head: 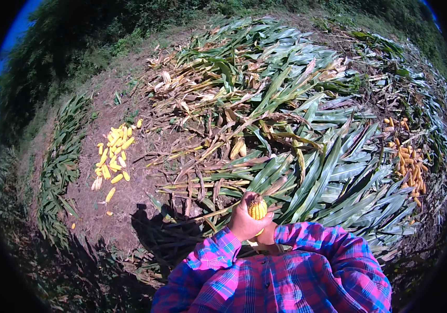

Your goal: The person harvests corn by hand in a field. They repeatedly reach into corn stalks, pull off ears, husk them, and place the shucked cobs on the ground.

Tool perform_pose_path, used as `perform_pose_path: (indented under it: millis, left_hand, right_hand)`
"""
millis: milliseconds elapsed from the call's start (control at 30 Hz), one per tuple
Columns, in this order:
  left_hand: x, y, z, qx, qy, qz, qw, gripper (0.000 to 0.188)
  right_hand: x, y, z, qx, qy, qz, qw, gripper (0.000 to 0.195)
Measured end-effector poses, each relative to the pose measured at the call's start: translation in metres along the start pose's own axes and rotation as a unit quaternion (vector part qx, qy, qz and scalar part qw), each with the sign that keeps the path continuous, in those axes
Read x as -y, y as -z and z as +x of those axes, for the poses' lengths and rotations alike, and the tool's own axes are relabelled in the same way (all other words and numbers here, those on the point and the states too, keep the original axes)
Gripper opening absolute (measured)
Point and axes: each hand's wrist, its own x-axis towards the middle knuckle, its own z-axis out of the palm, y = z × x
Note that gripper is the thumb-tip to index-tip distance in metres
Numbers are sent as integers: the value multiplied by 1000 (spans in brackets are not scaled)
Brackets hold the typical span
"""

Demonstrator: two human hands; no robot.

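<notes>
A yellow ear of corn [257, 209] is held upright close in front of my chest, its dark tip facing the camera. My left hand [244, 219] is wrapped around its upper part, with the kernels showing between thumb and fingers. Lower down, my right hand [267, 234] is at the base of the ear, partly hidden behind the left hand; its fingers cannot be made out. Cut corn stalks with long green leaves [317, 184] lie just beyond both hands. An ear in pale dry husk [238, 148] rests among the stalks.
A heap of husked yellow ears [115, 146] lies on bare soil at the left. Another heap of more orange ears [410, 166] lies at the far right. Rows of cut stalks [61, 168] run along the left, and dark green bushes [63, 51] stand at the back.
</notes>
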Motion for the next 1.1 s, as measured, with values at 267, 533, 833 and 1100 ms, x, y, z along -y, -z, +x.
perform_pose_path:
  millis: [267,533,833,1100]
  left_hand:
    - [20,11,15,182,151,-269,934,32]
    - [45,17,5,52,0,-416,908,42]
    - [36,47,-3,55,32,-326,943,94]
    - [22,35,-9,95,51,-223,969,79]
  right_hand:
    - [-1,15,-31,145,-60,-298,942,31]
    - [-66,69,-79,73,-105,-443,887,34]
    - [10,92,-64,-54,-58,-63,995,29]
    - [102,76,8,-245,234,-12,941,23]
